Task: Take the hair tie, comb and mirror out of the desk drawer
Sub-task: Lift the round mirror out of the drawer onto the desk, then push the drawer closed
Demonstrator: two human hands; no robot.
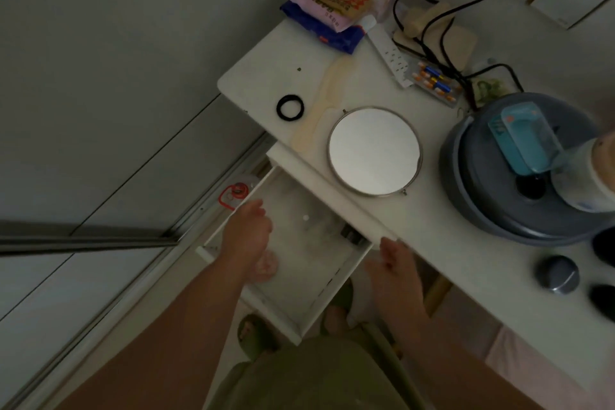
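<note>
The black hair tie [290, 106], the pale comb [321, 103] and the round mirror [374, 150] already lie on the white counter [449, 263], the comb between the tie and the mirror. Nearer, the drawer [336, 289] stands pulled out below the counter edge. The left hand [248, 233] reaches over its left wall, fingers loosely curled and empty; the right hand [396, 273] hangs spread by its right corner.
</note>
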